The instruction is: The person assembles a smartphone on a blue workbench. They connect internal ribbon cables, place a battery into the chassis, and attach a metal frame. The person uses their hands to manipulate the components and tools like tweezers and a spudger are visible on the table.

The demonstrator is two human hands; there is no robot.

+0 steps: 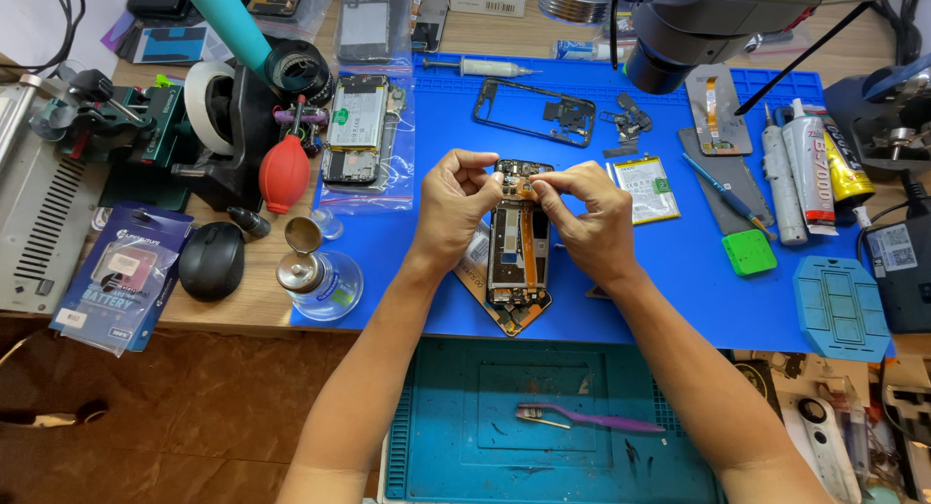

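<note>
A wooden workbench (254,315) carries a blue work mat (679,281) (ridged along its far edge). Below its near edge, a reddish-brown floor (175,407) shows, evenly lit, to the left.

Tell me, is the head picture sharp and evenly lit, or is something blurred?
Head view: light is even and soft, shadows faint; both hands, left and right, and the opened phone are sharp; the microscope at the top looks blurred; the bench edges bend slightly.
</note>
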